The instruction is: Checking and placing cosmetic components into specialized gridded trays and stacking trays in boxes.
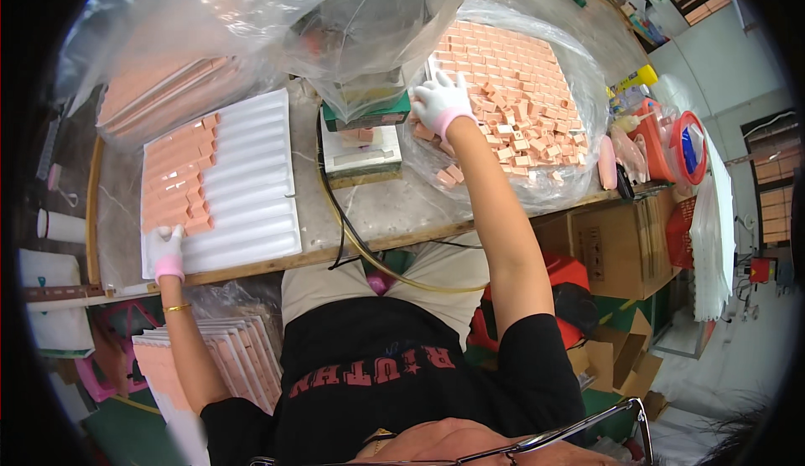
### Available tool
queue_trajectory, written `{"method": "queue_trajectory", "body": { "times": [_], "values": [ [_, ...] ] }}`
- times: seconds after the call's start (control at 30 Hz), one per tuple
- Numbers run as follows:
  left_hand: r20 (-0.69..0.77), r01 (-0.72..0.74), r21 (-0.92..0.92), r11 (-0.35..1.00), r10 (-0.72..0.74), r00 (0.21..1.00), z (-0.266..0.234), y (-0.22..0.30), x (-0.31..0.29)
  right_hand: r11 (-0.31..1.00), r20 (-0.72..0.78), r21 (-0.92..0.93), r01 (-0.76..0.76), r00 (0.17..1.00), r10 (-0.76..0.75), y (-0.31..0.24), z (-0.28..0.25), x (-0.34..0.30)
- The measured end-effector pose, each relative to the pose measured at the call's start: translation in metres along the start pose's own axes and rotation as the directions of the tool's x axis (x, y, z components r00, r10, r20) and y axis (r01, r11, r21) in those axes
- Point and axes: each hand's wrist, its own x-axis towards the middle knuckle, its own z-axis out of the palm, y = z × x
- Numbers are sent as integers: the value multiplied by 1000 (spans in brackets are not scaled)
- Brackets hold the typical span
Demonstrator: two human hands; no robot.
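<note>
Blocks (524, 143) look light, stiff, slick-faced; likely best pinched by opposite sides. Right hand (443, 104) splayed at pile edge; left hand (168, 252) at tray (260, 185) corner, grip unclear.

You wear 2 white gloves (440, 101) with pink cuffs (169, 266), 1 gold-coloured bangle (176, 308) at your left wrist, a black short-sleeved T-shirt (356, 416) with reddish lettering (369, 372), cream trousers (312, 286) and dark-framed glasses (587, 427).

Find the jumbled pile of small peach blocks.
In the head view, the pile lies amid clear plastic sheeting, right of centre, beside the white-gloved right hand.
</note>
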Motion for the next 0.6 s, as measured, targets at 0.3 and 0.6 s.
{"method": "queue_trajectory", "body": {
  "times": [0.3,0.6],
  "values": [
    [-194,-148,-268,952,97,976,-23,7,-12,997,230,-72,41,973,-24,-30,-28,-29],
    [281,-109,-676,729,392,876,9,209,-89,998,-67,62,23,998,-19,-7,-10,-72]
  ]
}}
